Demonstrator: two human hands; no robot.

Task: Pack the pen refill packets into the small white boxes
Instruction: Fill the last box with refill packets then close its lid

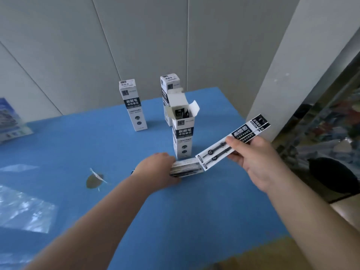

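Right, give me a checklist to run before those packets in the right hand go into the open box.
1. Open box upright on the blue mat: ok.
2. Top flaps clear of the mouth: ok, lid flap folded back, side flap out.
3. Room left inside: cannot tell; dark packet tops already show in the mouth.
4. Right hand holds its packets firmly: ok, pinched near the middle.
5. Packets lined up with the mouth: not ok, they lie slanted, beside and below it.
6. Left hand free to steady the box: not ok, it rests on the packet stack lying on the mat.
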